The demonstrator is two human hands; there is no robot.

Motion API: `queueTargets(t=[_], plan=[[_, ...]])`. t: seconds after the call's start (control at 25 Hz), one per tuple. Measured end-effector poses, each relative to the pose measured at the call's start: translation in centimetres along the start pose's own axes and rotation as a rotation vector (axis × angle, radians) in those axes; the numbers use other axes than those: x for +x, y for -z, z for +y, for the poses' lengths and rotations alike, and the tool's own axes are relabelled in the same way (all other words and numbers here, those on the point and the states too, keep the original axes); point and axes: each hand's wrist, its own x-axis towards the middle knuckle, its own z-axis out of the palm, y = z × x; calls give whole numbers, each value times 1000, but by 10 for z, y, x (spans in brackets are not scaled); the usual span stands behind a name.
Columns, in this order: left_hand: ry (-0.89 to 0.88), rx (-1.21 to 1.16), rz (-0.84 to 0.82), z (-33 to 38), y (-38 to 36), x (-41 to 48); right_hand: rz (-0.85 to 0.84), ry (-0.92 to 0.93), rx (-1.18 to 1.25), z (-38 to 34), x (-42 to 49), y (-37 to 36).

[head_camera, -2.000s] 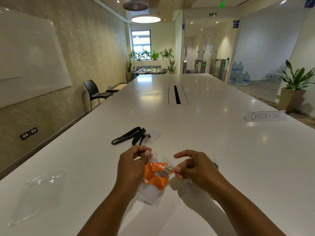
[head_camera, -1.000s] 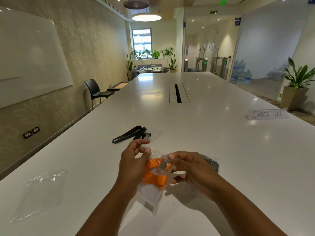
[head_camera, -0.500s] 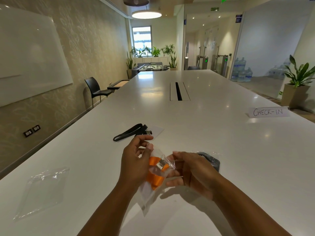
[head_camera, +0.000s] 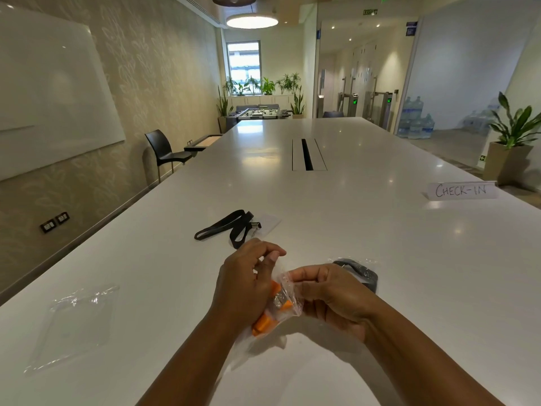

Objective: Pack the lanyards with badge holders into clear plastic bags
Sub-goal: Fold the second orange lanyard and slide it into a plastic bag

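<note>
An orange lanyard (head_camera: 265, 322) with a metal clip sits inside a clear plastic bag (head_camera: 288, 300) that I hold just above the white table (head_camera: 409, 259). My left hand (head_camera: 244, 285) grips the bag's left side, covering much of the lanyard. My right hand (head_camera: 328, 294) pinches the bag's top right edge. A black lanyard (head_camera: 227, 228) with a clear badge holder (head_camera: 269, 222) lies loose beyond my hands. Behind my right hand lies a bagged dark lanyard (head_camera: 361, 273), partly hidden.
An empty clear bag (head_camera: 77, 320) lies flat at the near left of the table. A CHECK-IN sign (head_camera: 461, 190) stands at the right edge. A cable slot (head_camera: 307, 155) runs down the table's middle. A black chair (head_camera: 165, 150) stands left.
My hands have drawn closer together around the bag. The bag has tilted and folded, so less of the orange lanyard shows. My right hand now pinches the bag's top edge.
</note>
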Motion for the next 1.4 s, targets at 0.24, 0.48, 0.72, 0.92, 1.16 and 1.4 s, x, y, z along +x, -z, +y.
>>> queueTargets(t=[0.24,0.48,0.72,0.92,1.16,1.4], plan=[[-88,-22,-103,2,-3,-3,10,-52,64,3,2,-2],[-80,-69,-157,1,-1,-3,16,-49,2,4,0,-3],[-80,-101,-138,-1,0,-2,64,-46,18,0,-3,-8],[-64,-109,-137,-3,-3,-3,117,-69,21,0,-2,-13],[32,48,-1,-7,-9,-3,127,-62,54,5,-2,-19],[211,-67,236,-10,2,7,-90,-66,17,2,-8,-21]])
